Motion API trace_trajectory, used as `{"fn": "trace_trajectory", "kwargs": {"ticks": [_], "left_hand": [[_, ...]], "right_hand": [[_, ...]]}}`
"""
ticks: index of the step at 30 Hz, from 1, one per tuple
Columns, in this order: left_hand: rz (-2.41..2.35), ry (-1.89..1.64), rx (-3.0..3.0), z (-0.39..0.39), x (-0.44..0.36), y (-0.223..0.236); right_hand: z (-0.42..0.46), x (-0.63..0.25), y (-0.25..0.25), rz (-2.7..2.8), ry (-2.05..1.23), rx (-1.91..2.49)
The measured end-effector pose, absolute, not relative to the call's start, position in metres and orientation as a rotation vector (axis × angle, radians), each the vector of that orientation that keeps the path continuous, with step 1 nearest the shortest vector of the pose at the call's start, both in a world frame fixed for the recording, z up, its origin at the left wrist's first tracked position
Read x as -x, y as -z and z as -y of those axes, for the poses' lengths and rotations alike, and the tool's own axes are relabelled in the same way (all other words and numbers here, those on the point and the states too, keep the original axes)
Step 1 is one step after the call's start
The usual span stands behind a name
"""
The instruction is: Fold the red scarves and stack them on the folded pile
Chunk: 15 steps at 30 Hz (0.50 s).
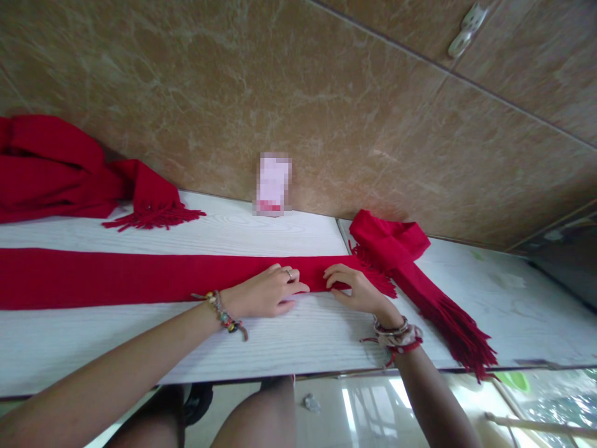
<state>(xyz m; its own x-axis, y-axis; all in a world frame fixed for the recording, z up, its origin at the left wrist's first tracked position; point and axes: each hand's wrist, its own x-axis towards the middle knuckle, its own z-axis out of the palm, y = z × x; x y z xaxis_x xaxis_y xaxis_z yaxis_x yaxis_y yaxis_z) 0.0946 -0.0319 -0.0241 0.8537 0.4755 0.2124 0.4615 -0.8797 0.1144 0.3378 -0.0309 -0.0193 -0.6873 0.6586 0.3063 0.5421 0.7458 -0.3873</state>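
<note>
A long red scarf lies flat along the white table, with its fringed end towards the right. My left hand rests on its near edge, a ring on one finger, thumb apart from the fingers. A short way to the right, my right hand touches the scarf close to the fringe, its fingers curved and the thumb apart. Neither hand visibly grips the cloth. Just beyond my right hand, a second red scarf lies folded over itself, its fringe hanging at the table's front edge.
Another red scarf is heaped at the back left against the brown marbled wall. A blurred-out pinkish item leans on the wall. The white table is narrow; my legs are below its front edge. A white fixture sits high on the wall.
</note>
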Motion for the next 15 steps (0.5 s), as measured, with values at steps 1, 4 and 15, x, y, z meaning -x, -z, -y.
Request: {"fn": "trace_trajectory", "kwargs": {"ticks": [1,4,15], "left_hand": [[-0.769,-0.363,-2.970,0.032,-0.094,0.025],[-0.798,-0.324,-2.985,0.032,-0.094,0.030],[-0.769,-0.162,-2.973,0.026,-0.075,0.034]], "right_hand": [[0.030,-0.340,0.019,2.507,-0.378,0.953],[0.025,-0.344,0.026,2.439,-0.258,1.209],[0.016,-0.369,0.055,2.295,0.043,1.949]]}}
